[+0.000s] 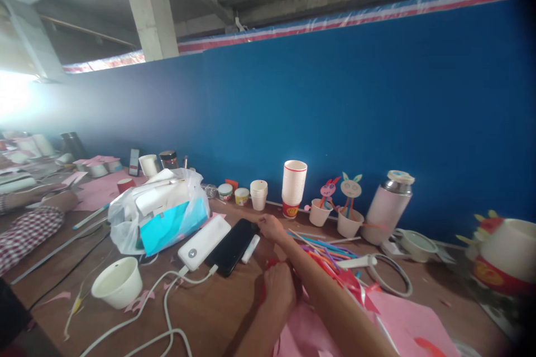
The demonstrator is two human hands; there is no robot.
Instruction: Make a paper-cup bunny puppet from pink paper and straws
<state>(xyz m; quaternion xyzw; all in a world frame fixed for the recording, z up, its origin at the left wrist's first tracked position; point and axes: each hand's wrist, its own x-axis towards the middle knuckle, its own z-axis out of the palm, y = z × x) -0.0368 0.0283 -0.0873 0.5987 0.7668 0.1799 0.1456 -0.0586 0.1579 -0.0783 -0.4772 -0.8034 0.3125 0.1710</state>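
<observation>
My right hand (pixel 271 228) reaches forward past the top corner of a black phone (pixel 232 246), its fingers pressed together; what they hold, if anything, is too small to tell. Nearer to me, my left hand (pixel 279 285) is closed on red paper, which shows at its edges. Under and beside my forearms lie pink paper sheets (pixel 412 321). Coloured sticks (pixel 320 248) are spread to the right of my right wrist. A white power bank (pixel 205 241) with a cable lies left of the phone, and a small white stick-shaped item (pixel 250 249) lies on its right.
Along the blue wall stand a paper cup stack (pixel 294 184), small tubs (pixel 242 196), decorated cups (pixel 349 221) and a thermos (pixel 387 206). A plastic bag (pixel 159 206) and an empty cup (pixel 118 283) are on the left. Another person's checked sleeve (pixel 31 237) is at the far left.
</observation>
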